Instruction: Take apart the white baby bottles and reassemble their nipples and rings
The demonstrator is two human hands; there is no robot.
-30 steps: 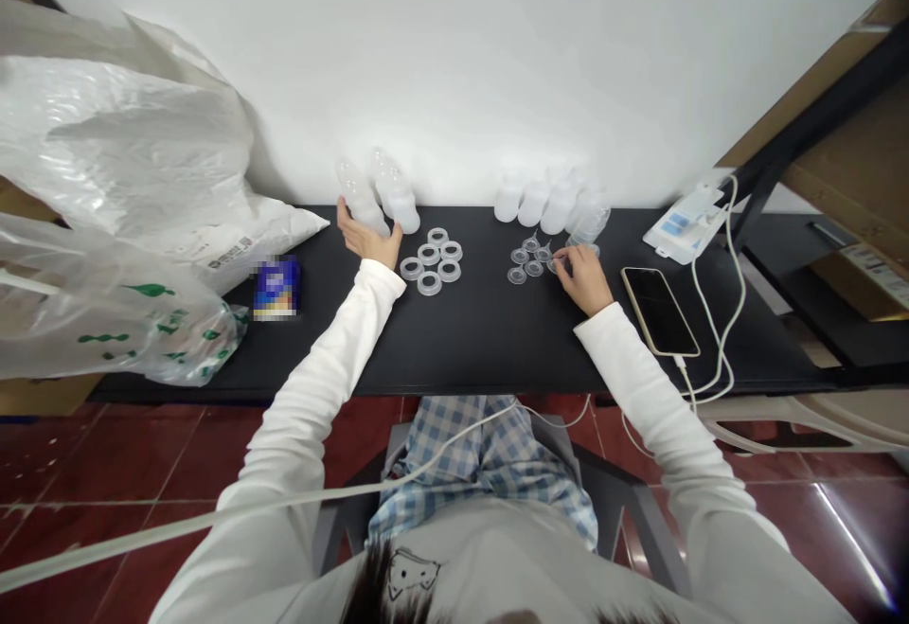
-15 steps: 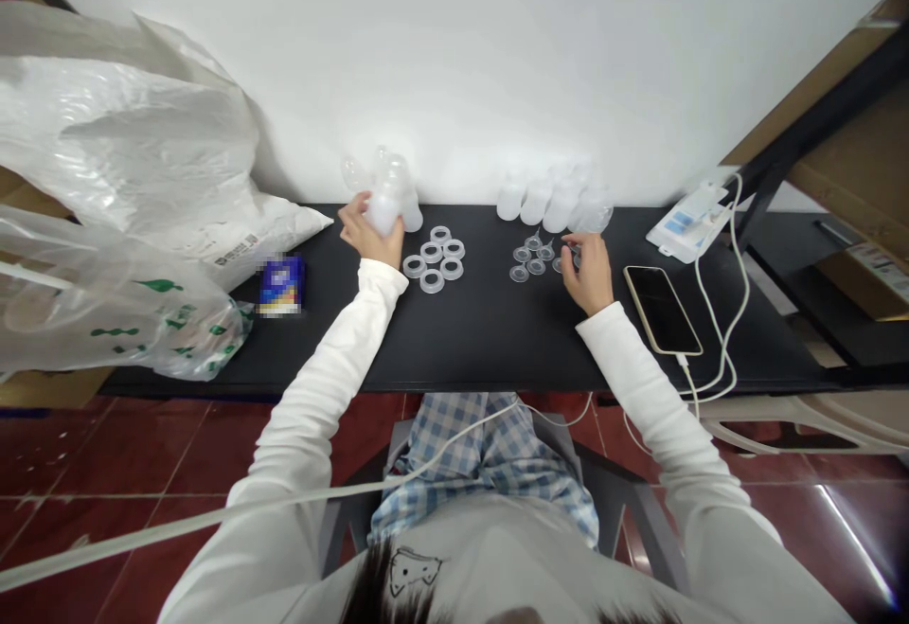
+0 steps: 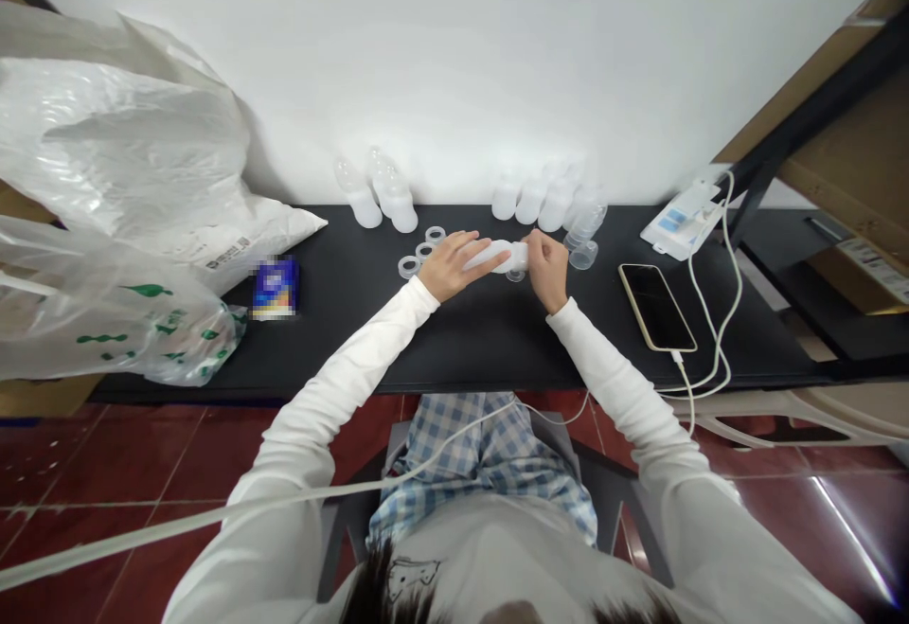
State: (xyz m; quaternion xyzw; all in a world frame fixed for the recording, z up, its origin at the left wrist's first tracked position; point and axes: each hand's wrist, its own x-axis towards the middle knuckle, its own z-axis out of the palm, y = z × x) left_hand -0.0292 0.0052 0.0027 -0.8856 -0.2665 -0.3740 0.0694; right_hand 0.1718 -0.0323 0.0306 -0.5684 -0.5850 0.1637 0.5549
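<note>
My left hand (image 3: 454,262) is wrapped round a milky white baby bottle (image 3: 490,254), held on its side above the table. At the bottle's right end, a white collar-like part (image 3: 521,257) meets my right hand (image 3: 546,269). That hand is closed in a fist against this end, its fingertips hidden. White rings (image 3: 410,267) lie just left of my left hand, some of them covered by it. A clear silicone nipple (image 3: 515,276) shows below the bottle; my hands hide the others.
Bottles with clear domed caps (image 3: 365,209) stand back left by the wall. Several white bottles (image 3: 529,205) and clear caps (image 3: 583,255) stand back right. A phone (image 3: 657,309) with a cable lies at right; plastic bags (image 3: 142,293) and a blue packet (image 3: 275,288) are left.
My left hand has moved right and nearer from the capped bottles, which now stand free. My right hand has moved left from the nipples. Both now meet at a bottle held sideways.
</note>
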